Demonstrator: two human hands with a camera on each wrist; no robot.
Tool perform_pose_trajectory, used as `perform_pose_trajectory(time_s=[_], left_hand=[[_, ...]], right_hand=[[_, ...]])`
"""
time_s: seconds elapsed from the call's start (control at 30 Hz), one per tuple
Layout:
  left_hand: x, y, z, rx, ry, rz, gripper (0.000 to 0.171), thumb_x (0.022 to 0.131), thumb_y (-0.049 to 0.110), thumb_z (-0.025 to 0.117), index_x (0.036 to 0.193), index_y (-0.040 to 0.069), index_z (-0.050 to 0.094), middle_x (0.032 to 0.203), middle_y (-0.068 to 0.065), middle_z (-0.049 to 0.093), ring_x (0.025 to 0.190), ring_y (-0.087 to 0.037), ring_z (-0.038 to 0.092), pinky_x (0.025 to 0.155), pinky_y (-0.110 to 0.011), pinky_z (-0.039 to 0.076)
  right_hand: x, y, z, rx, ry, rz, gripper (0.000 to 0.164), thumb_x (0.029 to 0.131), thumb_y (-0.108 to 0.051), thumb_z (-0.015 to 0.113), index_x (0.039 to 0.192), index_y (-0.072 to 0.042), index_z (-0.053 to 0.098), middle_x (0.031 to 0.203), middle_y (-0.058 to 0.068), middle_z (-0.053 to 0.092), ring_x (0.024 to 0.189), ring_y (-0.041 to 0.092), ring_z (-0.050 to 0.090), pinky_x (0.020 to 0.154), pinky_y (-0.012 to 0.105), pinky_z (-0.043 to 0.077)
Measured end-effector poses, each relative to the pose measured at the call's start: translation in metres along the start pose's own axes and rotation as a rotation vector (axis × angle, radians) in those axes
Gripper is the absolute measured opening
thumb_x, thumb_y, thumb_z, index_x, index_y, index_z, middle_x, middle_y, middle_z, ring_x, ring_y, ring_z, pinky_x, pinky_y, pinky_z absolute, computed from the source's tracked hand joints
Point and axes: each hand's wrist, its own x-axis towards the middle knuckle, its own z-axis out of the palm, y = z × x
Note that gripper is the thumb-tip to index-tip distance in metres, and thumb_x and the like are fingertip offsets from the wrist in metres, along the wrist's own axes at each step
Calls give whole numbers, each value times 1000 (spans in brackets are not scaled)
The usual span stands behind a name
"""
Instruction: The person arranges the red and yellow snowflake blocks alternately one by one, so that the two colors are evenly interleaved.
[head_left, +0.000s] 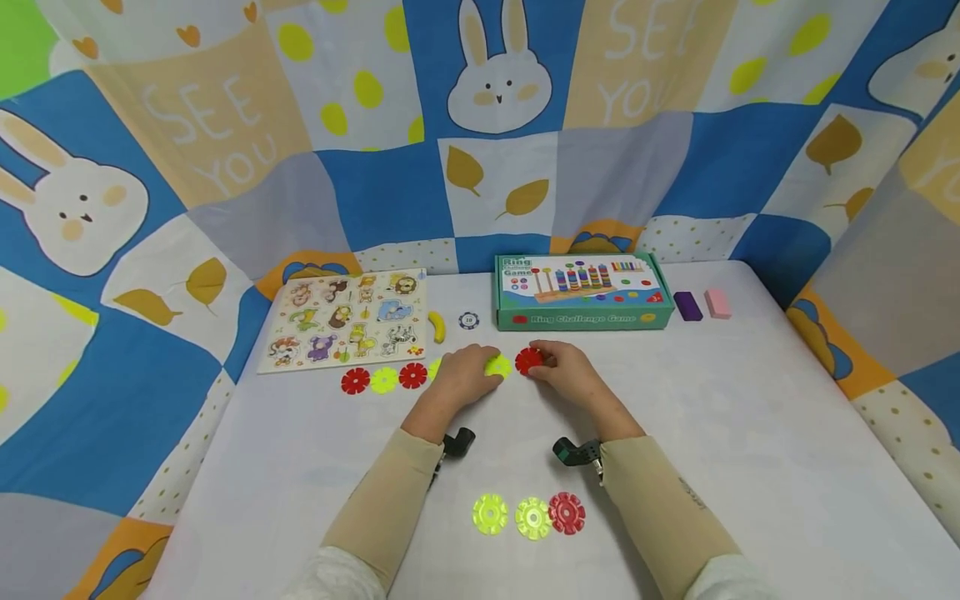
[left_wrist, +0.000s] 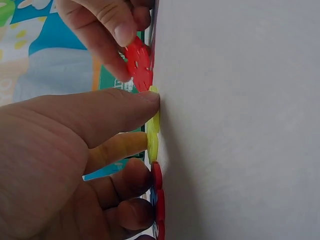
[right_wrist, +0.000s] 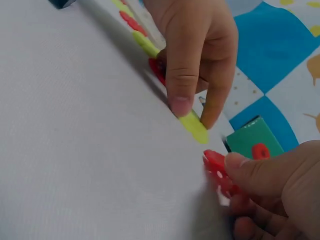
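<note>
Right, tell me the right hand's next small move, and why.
Probably lay the red disc flat beside the end yellow disc: the right hand pinches the red one at a tilt, just past that yellow one, which the left hand holds, and the row's visible discs alternate red and yellow.

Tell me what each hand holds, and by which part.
The right hand pinches a red disc by its edge. The left hand touches a yellow disc at its edge; whether it grips it, I can't tell.
</note>
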Motion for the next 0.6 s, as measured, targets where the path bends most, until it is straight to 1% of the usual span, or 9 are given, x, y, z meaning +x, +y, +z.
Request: perform_pose_trajectory(time_s=[0.07, 0.13, 0.27, 0.37, 0.43, 0.6], left_hand=[[0, 0, 0, 7, 4, 1, 52, 87, 37, 65, 135, 20, 53, 126, -3, 56, 110, -21, 50, 100, -48, 33], [0, 1, 1, 16, 7, 1, 52, 87, 37, 65, 135, 20, 53, 125, -3, 57, 110, -21, 51, 100, -48, 33], [1, 3, 1, 31, 17, 3, 52, 87, 37, 65, 134, 20, 53, 125, -3, 57, 109, -21, 51, 99, -47, 34], [1, 5, 1, 36, 19, 6, 52, 87, 37, 65, 135, 20, 52, 125, -3, 56, 109, -22, 50, 99, -48, 34], [1, 5, 1, 44, 15, 6, 53, 87, 36, 65, 135, 20, 52, 125, -3, 56, 108, -22, 50, 98, -48, 34], [-1, 7, 0, 54, 11, -8, 55, 86, 36, 66, 135, 19, 51, 126, -3, 57, 110, -22, 50, 98, -48, 31]], right_hand=[[2, 2, 2, -15, 24, -14, 51, 85, -22, 71, 132, -10, 54, 113, 11, 54, 96, 25, 51, 81, 37, 48], [3, 4, 2, -21, 40, 0, 49, 84, -21, 72, 128, -9, 57, 110, 10, 51, 95, 25, 49, 80, 36, 47], [3, 9, 3, -19, 58, 42, 38, 83, -20, 72, 119, -12, 64, 105, 7, 50, 95, 23, 47, 79, 34, 47], [4, 12, 4, -16, 69, 39, 34, 83, -20, 73, 115, -12, 66, 103, 6, 50, 93, 23, 46, 77, 33, 46], [4, 12, 5, -10, 72, 37, 33, 83, -20, 73, 115, -12, 66, 103, 7, 50, 93, 23, 46, 77, 33, 45], [3, 12, 7, 18, 84, 63, 33, 82, -20, 73, 114, -13, 66, 105, 6, 51, 94, 23, 45, 80, 34, 45]])
